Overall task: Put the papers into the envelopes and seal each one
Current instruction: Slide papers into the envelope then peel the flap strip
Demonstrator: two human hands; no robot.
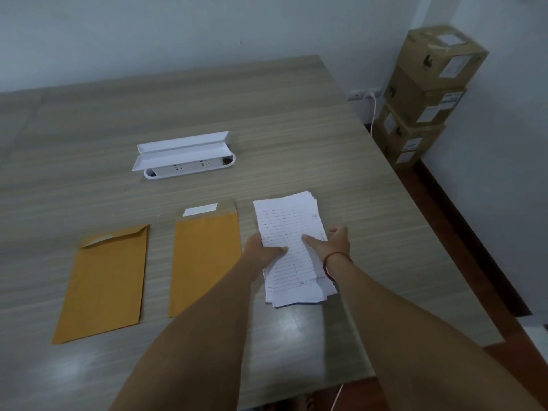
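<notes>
I'm gripping the stack of lined papers (pixel 292 247) with both hands, at the right side of the desk (pixel 267 114). My left hand (pixel 262 247) is pinching the stack's left edge, thumb on top; my right hand (pixel 332 241) is pinching the right edge the same way, other fingers curled under. The stack looks partly on the desk, can't tell if it's lifted. Two brown envelopes are lying just left of it: the near envelope (pixel 204 262) with its flap open and white strip showing, the far-left envelope (pixel 103 280) with flap partly folded. To do this well, I'm thinking: peel off one sheet only, square it, aim it at the near envelope's open mouth, keeping the rest stacked.
</notes>
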